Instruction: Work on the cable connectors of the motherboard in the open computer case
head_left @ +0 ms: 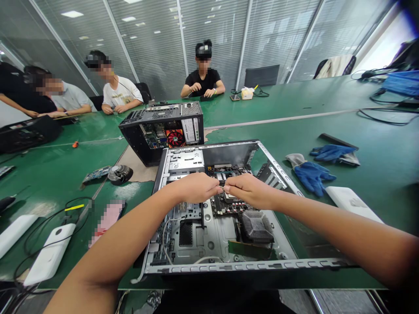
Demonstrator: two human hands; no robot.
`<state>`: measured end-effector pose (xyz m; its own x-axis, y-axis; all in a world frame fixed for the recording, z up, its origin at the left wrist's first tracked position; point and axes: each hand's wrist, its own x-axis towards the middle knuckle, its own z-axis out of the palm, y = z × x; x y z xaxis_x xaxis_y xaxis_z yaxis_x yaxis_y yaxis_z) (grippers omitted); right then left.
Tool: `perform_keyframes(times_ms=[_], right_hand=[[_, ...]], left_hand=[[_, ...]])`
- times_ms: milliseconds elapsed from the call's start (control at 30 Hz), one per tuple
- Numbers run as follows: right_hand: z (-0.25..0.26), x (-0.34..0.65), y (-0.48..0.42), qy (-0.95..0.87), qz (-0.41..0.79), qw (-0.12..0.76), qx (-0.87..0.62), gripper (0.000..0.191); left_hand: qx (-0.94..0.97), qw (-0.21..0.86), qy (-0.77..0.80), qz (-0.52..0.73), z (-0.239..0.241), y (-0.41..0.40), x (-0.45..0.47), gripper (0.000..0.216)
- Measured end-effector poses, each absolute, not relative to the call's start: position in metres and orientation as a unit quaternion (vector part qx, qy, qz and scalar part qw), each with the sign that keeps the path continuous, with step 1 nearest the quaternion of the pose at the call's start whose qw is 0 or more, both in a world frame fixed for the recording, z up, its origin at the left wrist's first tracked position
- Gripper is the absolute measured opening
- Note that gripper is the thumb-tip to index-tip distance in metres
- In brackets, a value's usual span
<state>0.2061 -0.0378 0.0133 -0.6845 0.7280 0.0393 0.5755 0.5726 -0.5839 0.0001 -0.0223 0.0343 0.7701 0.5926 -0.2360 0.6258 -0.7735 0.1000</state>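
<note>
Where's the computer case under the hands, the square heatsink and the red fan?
Computer case [248, 265]: head view, near rim.
Square heatsink [257, 225]: head view, finned top.
Red fan [176, 138]: head view, its middle.

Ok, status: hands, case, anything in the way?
Left hand, right hand: fingers nearly meeting above motherboard, grip unclear. Case open, lying flat. Hands partly cover motherboard; heatsink nearby.

A second case stands on the table behind the computer case, which has gloves to its right.
</note>
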Motion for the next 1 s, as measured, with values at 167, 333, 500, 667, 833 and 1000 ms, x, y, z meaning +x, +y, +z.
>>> perform_keyframes(times_ms=[167,333,500,667,833,1000], right_hand=[[0.0133,0.2062,-0.0377,-0.873,0.278,0.152,-0.370,0.034],[0.0147,0.2055,-0.0379,-0.851,0.321,0.154,-0.385,0.035],[0.0121,0.2070,-0.0360,-0.819,0.395,0.151,-0.387,0.034],[0.0098,0.2075,-0.0348,-0.812,0.402,0.154,-0.394,0.032],[0.0074,0.2077,-0.0332,-0.797,0.431,0.158,-0.392,0.031],[0.0077,0.2079,-0.0302,-0.749,0.530,0.150,-0.369,0.032]], left_hand=[[0.940,0.078,0.319,-0.093,0.0342,-0.0218,-0.0009,0.044],[0.936,0.084,0.328,-0.098,0.0357,-0.0228,0.0002,0.044],[0.936,0.082,0.327,-0.101,0.0366,-0.0238,0.0018,0.043],[0.934,0.080,0.331,-0.104,0.0374,-0.0238,0.0018,0.043],[0.935,0.079,0.329,-0.105,0.0379,-0.0238,0.0023,0.043],[0.935,0.084,0.328,-0.104,0.0363,-0.0225,0.0019,0.045]])
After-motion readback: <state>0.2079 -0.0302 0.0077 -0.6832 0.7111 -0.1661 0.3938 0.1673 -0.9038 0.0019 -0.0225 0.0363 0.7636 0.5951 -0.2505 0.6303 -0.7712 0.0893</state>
